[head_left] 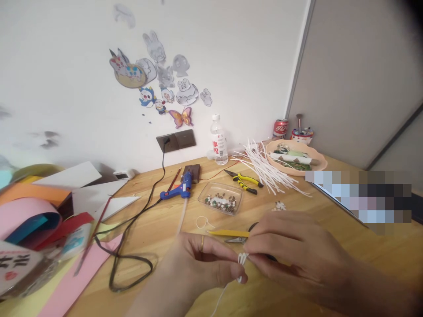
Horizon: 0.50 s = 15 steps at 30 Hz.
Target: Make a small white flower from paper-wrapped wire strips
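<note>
White cord (pixel 242 266), folded into small loops, is held between my two hands above the front of the wooden table. My left hand (pixel 206 262), with a ring on one finger, pinches the loops between thumb and fingers. At the upper end of the same loops, my right hand (pixel 294 248) closes its fingertips on the cord. A loose cord tail hangs down to the lower left. Just behind the hands lie scissors (pixel 235 240) and a yellow stick-like tool (pixel 226 233), both partly covered by my right hand. A loop of pale string (pixel 202 223) rests nearby.
Beyond stand a clear bead tray (pixel 220 214), yellow-black pliers (pixel 246 180), a blue glue gun (pixel 181 190), white strips (pixel 267 169) and a water bottle (pixel 219 141). A pink dish (pixel 317 160) sits back right. Black cable (pixel 148 264) and coloured paper (pixel 86 275) spread left.
</note>
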Tool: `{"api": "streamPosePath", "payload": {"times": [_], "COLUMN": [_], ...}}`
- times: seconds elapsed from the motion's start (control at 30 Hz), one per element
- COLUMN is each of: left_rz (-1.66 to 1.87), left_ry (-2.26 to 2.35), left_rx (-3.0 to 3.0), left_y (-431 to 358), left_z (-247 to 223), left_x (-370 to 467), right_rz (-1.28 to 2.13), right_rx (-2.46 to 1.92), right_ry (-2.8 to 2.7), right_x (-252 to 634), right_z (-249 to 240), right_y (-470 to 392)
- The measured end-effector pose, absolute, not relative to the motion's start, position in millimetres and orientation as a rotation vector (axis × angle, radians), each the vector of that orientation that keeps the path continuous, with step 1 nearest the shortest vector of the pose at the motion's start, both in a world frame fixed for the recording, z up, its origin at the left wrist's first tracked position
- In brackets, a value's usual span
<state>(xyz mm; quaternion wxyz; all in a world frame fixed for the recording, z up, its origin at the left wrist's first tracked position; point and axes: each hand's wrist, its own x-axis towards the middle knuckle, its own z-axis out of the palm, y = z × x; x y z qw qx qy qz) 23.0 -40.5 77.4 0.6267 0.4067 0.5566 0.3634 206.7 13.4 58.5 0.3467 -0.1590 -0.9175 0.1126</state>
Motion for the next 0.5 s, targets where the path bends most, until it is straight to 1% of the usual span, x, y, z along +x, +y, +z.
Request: {"api": "streamPosePath", "payload": {"times": [0.23, 0.4, 0.5], "left_rz": [0.844, 0.954, 1.0], "left_ry": [1.357, 1.432, 1.463], "left_rx": [0.993, 0.994, 0.947], "left_y": [-41.9, -42.8, -44.4], "left_z": [74.3, 71.0, 71.6], "left_x": [27.7, 31.6, 34.8], "right_rz": [0.206, -0.048, -0.108], "right_rx": [-0.466, -0.532, -0.558], "right_ry": [-2.359, -2.225, -2.194], "right_x": [205.8, 203.5, 202.3], "right_z": [60.1, 62.4, 62.3], "right_y": [9.4, 8.3, 6.4]}}
